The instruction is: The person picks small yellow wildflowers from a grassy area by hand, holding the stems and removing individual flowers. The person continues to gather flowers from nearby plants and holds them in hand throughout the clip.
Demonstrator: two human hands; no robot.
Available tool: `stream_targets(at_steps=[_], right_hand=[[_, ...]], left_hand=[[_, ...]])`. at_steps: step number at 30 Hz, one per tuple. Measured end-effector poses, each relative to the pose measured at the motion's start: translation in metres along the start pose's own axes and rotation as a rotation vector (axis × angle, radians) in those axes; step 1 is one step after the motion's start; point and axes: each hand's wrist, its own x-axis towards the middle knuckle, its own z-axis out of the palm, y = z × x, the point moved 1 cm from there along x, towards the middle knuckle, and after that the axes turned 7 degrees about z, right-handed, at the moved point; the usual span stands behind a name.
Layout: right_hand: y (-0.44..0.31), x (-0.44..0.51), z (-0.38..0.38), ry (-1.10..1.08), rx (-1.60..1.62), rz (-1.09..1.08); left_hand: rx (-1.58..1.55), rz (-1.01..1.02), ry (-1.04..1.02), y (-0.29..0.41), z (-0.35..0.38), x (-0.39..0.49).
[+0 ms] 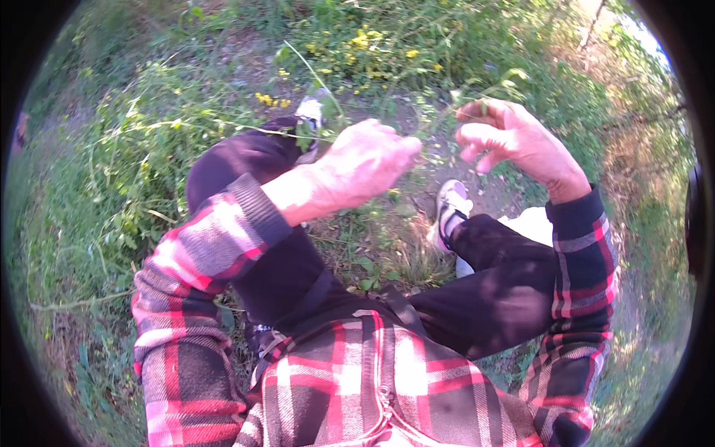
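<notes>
My left hand [363, 162] is closed in a loose fist, back of the hand up, above the ground between my bent legs. Thin green plant stems [240, 127] come out from behind its fingers and reach off to the left and upward. Facing it from the right, my right hand [511, 137] has curled fingers with a gap between thumb and forefinger. A leafy sprig [497, 88] passes just beyond those fingertips, and whether they touch it is unclear. The left fingertips are hidden by the hand itself.
Dark trousers [486, 302] cover my spread, bent legs. One pale shoe [451, 207] shows at right, another shoe [311, 112] beyond my left knee. A white item [530, 223] lies behind my right leg. Yellow flowers [366, 42] and dense green weeds [139, 184] surround bare soil [402, 117].
</notes>
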Motion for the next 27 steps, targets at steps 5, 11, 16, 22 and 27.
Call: stream_targets(at_steps=[5,11,16,22,27], right_hand=[[0.007,-0.015,0.003,-0.271,-0.177,0.202],[0.014,0.0,0.05,-0.07,0.282,-0.082],[0.012,0.009,0.061,0.011,0.356,-0.116],[0.008,0.007,0.061,0.018,0.321,-0.143],[0.008,0.009,0.064,-0.015,0.348,-0.145]], left_hand=[[0.047,-0.062,0.021,-0.001,-0.004,0.001],[0.234,0.012,0.043,0.002,-0.003,0.003],[0.288,-0.033,0.057,0.012,0.003,0.001],[0.221,-0.097,0.055,0.014,0.006,-0.004],[0.179,-0.178,0.008,0.017,0.007,-0.003]])
